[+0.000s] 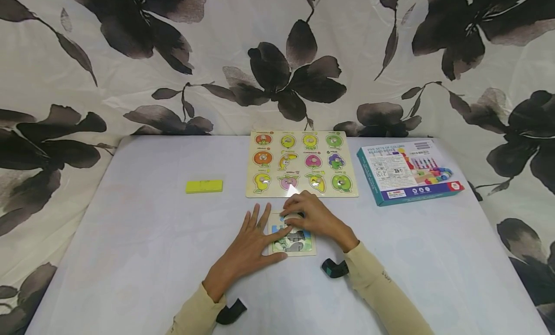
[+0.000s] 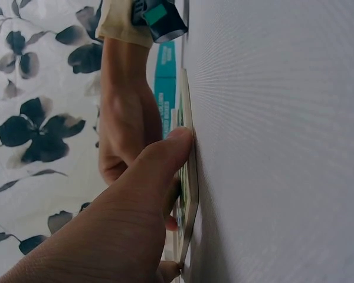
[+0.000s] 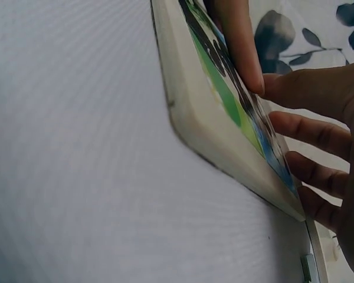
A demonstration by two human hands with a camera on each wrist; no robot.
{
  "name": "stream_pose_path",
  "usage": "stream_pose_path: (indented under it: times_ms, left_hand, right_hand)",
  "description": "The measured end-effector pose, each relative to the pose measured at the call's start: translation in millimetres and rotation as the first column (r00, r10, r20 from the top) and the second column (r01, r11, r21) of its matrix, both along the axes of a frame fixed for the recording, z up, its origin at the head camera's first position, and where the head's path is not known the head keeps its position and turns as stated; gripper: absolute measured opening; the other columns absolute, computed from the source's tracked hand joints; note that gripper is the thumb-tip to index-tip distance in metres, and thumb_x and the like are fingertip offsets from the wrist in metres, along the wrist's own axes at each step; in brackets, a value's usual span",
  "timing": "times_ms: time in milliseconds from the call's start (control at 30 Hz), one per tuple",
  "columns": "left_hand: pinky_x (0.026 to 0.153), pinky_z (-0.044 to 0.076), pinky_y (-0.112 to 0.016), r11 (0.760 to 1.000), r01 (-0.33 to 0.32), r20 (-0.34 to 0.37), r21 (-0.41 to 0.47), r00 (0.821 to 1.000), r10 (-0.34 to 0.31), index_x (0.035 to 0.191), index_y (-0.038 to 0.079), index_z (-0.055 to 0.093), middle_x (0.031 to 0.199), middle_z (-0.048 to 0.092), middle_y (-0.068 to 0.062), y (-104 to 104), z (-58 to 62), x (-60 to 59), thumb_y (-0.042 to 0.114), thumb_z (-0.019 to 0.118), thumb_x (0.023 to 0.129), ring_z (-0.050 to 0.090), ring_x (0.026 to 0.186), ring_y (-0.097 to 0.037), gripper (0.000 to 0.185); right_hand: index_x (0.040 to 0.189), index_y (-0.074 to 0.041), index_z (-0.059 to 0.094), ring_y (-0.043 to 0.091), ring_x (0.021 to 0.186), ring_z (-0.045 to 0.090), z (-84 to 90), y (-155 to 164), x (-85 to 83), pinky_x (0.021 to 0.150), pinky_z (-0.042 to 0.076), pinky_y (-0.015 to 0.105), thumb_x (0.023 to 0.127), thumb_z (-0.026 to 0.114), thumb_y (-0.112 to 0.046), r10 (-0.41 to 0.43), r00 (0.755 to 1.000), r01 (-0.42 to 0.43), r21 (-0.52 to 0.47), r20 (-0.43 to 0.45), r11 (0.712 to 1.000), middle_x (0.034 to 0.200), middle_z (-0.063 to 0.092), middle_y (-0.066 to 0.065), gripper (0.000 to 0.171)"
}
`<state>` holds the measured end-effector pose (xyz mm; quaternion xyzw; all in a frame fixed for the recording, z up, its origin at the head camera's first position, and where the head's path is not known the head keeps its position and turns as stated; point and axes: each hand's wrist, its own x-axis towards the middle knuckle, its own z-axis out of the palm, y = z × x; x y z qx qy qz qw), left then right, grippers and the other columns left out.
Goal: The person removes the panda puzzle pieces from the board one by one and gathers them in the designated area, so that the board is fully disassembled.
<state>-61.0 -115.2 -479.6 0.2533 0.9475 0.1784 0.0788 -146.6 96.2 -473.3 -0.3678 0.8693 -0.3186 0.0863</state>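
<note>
A small wooden jigsaw puzzle (image 1: 299, 248) lies flat on the white table, its picture in black, white, green and blue. My left hand (image 1: 251, 243) has its fingers spread; the thumb touches the board's near left edge and the index finger rests across the picture. At the far part of the puzzle, my right hand (image 1: 310, 214) has bent fingers and thumb about a puzzle piece (image 1: 299, 214), mostly hidden beneath them. In the right wrist view the right thumb meets the left index fingertip, and the other fingers (image 3: 318, 171) touch the board's far side.
A wooden fruit board (image 1: 302, 164) lies just beyond the puzzle. To its right is a teal-and-white box (image 1: 409, 171), to its left a yellow block (image 1: 204, 186). A floral cloth (image 1: 277, 60) hangs behind the table (image 1: 143, 258). Dark cameras sit at both wrists.
</note>
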Motion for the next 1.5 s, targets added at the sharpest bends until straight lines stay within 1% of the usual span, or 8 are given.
stream_pose_path:
  times_ms: [400,633,833,933,1033,1200,1333,1500]
  left_hand:
    - [0.115,0.005,-0.058,1.000,-0.007,-0.002,0.001,1.000,0.007,0.141,0.037,0.046,0.159,0.006,-0.021,0.7,-0.7,-0.3,0.063,0.056,0.086,-0.004,0.144,-0.045,0.062]
    - [0.114,0.007,-0.059,1.000,-0.002,-0.010,0.009,1.000,0.002,0.142,0.037,0.045,0.158,0.008,-0.023,0.7,-1.5,-0.4,0.063,0.057,0.086,-0.001,0.144,-0.046,0.062]
    - [0.114,0.008,-0.060,1.000,-0.001,-0.011,-0.003,1.000,0.001,0.142,0.038,0.044,0.158,0.009,-0.023,0.7,-0.2,-0.9,0.063,0.056,0.086,-0.001,0.144,-0.047,0.063]
    - [0.114,0.008,-0.060,1.000,-0.002,-0.008,-0.012,1.000,0.002,0.142,0.039,0.043,0.158,0.008,-0.023,0.8,-0.2,-1.3,0.064,0.056,0.085,-0.001,0.144,-0.047,0.063]
    - [0.115,0.008,-0.059,1.000,-0.003,-0.001,-0.017,1.000,0.003,0.142,0.039,0.043,0.158,0.007,-0.022,0.7,-0.5,-1.5,0.064,0.055,0.085,-0.002,0.144,-0.046,0.063]
    - [0.115,0.006,-0.058,1.000,-0.007,0.011,-0.013,1.000,0.007,0.142,0.039,0.043,0.159,0.006,-0.020,0.4,-1.9,-1.7,0.065,0.055,0.085,-0.004,0.144,-0.044,0.064]
    - [0.115,0.005,-0.057,1.000,-0.010,0.021,-0.009,1.000,0.011,0.142,0.039,0.043,0.159,0.004,-0.019,0.0,-2.1,-1.8,0.065,0.055,0.085,-0.005,0.145,-0.043,0.063]
    - [0.115,0.006,-0.058,1.000,-0.010,0.012,-0.005,1.000,0.010,0.142,0.038,0.044,0.159,0.005,-0.020,0.1,-2.1,-1.6,0.064,0.055,0.086,-0.004,0.144,-0.045,0.063]
  right_hand:
    - [0.097,-0.018,0.078,0.016,0.099,0.050,1.6,-0.8,2.1,0.087,0.041,0.037,0.084,0.074,-0.021,-0.013,1.000,0.013,0.024,-0.004,1.000,0.108,0.063,-0.002,0.014]
    - [0.097,-0.016,0.076,0.015,0.101,0.049,9.5,-1.0,4.1,0.089,0.042,0.036,0.086,0.072,-0.020,-0.012,0.997,0.010,0.024,0.073,1.000,0.108,0.064,-0.003,0.012]
    - [0.103,-0.017,0.075,0.013,0.091,0.050,15.8,2.2,3.9,0.079,0.042,0.030,0.087,0.071,-0.020,0.011,0.991,-0.014,0.021,0.136,1.000,0.102,0.068,-0.007,0.017]
    - [0.110,-0.017,0.073,0.014,0.087,0.050,17.5,4.7,3.2,0.076,0.041,0.028,0.087,0.071,-0.019,0.007,0.986,-0.011,0.020,0.167,1.000,0.103,0.070,-0.008,0.023]
    - [0.115,-0.016,0.070,0.014,0.087,0.050,18.4,7.5,2.7,0.076,0.042,0.028,0.087,0.071,-0.017,-0.015,0.982,0.011,0.024,0.190,1.000,0.106,0.069,-0.008,0.028]
    - [0.114,-0.016,0.070,0.012,0.088,0.050,16.4,11.6,2.7,0.078,0.043,0.029,0.085,0.073,-0.016,-0.043,0.981,0.036,0.040,0.187,0.999,0.105,0.069,-0.008,0.029]
    - [0.115,-0.017,0.070,0.011,0.088,0.049,15.0,12.7,3.4,0.079,0.043,0.029,0.084,0.074,-0.015,-0.027,0.988,0.018,0.061,0.153,0.998,0.106,0.069,-0.009,0.032]
    - [0.118,-0.019,0.069,0.011,0.088,0.048,16.1,12.1,4.6,0.079,0.043,0.030,0.083,0.075,-0.013,-0.016,0.994,0.007,0.082,0.109,0.997,0.108,0.069,-0.008,0.036]
